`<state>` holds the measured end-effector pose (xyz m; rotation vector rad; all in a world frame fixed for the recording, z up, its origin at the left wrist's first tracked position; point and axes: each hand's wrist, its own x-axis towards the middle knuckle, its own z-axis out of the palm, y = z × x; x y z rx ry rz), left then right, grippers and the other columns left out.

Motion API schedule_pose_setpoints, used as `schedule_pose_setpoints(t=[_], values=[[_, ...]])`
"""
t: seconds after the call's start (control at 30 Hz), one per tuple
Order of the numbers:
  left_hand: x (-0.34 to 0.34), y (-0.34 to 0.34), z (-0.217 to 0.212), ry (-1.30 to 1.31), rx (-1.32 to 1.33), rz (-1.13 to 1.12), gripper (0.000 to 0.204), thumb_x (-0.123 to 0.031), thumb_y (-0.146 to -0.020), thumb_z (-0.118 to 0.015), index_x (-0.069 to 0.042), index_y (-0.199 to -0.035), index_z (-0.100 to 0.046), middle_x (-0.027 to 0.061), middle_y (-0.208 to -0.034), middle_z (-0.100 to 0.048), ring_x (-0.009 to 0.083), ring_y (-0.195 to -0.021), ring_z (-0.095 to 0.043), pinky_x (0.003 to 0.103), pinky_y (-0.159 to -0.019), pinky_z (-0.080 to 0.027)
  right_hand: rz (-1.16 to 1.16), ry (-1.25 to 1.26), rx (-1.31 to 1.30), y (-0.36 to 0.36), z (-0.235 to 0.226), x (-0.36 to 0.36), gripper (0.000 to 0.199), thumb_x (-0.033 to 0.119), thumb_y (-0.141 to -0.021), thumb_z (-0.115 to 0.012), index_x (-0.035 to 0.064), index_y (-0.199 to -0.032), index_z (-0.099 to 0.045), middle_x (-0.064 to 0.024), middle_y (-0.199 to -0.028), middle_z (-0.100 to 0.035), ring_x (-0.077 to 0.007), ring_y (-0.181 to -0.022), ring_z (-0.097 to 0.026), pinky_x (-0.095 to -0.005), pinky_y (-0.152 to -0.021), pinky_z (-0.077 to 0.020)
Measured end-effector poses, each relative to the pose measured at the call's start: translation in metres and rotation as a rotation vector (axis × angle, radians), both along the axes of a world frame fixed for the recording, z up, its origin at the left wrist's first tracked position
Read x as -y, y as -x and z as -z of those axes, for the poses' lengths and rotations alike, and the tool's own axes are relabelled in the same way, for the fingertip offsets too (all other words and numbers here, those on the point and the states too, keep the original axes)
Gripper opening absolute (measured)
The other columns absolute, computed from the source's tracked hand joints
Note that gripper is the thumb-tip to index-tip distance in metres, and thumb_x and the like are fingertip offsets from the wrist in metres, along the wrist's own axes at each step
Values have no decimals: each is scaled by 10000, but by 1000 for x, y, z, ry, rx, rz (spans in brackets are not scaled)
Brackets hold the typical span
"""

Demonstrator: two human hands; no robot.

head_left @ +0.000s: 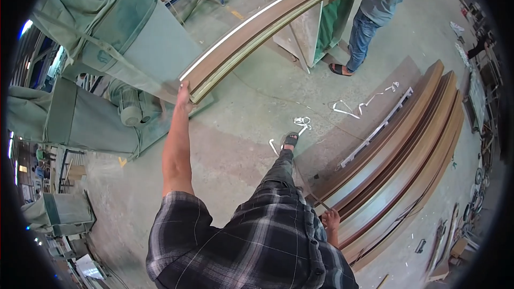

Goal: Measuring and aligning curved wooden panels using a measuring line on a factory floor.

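Observation:
A long brown wooden moulding (251, 29) with a white edge and a pale grooved side slants across the upper middle. My left hand (184, 96) grips its near end, arm stretched forward. At the far end, another person (375, 0) in a blue shirt and jeans has a hand on it. My right hand (331, 218) is low beside my body, fingers curled, close to a stack of long wooden mouldings (407, 166). A thin brown strip seems to run to its fingers, but what they hold is unclear.
Green-grey cloth-covered machines (101, 32) with a motor (130, 106) stand at left. A white panel stand with green cloth (326, 32) is beside the other person. White strap scraps (302, 122) and a thin cable lie on the concrete floor. Loose items line the right side.

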<state>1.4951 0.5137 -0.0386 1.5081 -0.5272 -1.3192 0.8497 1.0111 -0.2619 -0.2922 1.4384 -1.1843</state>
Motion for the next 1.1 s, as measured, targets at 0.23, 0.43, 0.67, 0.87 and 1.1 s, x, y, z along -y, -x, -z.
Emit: schedule_pose_setpoints(t=[0.23, 0.43, 0.67, 0.87, 1.1], values=[[-5, 17, -6, 61, 105, -115, 544, -454, -853, -462, -162, -1297, -348, 77, -1295, -411, 312, -1167, -423, 589, -935, -310, 26, -112, 19, -11, -17, 9, 430, 152, -886, -570, 18, -1252, -390, -122, -945, -592, -180, -656, -593, -265, -498, -482], [-11, 37, -12, 134, 92, -208, 557, -411, -891, -450, -41, -1306, -401, 84, -1242, -476, 221, -1130, -444, 372, -939, -373, 19, -172, -111, -21, -28, 18, 420, 154, -870, -563, 12, -1236, -412, -113, -893, -618, -189, -595, -599, -268, -449, -459], [-25, 66, -26, 234, 669, -179, 631, -441, -842, -558, 20, -1259, -454, 128, -1211, -527, 226, -1129, -478, 316, -974, -339, -21, -261, -195, -26, -34, 29, 388, 121, -877, -505, 15, -1240, -416, -112, -883, -635, -195, -573, -600, -279, -423, -452], [-42, 75, -30, 331, 822, -137, 690, -329, -802, -662, 18, -1321, -368, 148, -1264, -488, 237, -1171, -455, 319, -992, -323, 2, -306, -138, -32, -39, 31, 365, 141, -887, -507, 63, -1235, -430, -85, -897, -636, -179, -575, -592, -254, -372, -398], [-56, 68, -28, 427, 625, -175, 650, -319, -826, -634, -18, -1333, -360, 131, -1271, -467, 233, -1157, -448, 331, -975, -339, 32, -350, -106, -29, -36, 26, 324, 149, -888, -508, 55, -1193, -449, -86, -907, -644, -189, -595, -613, -257, -425, -436]])
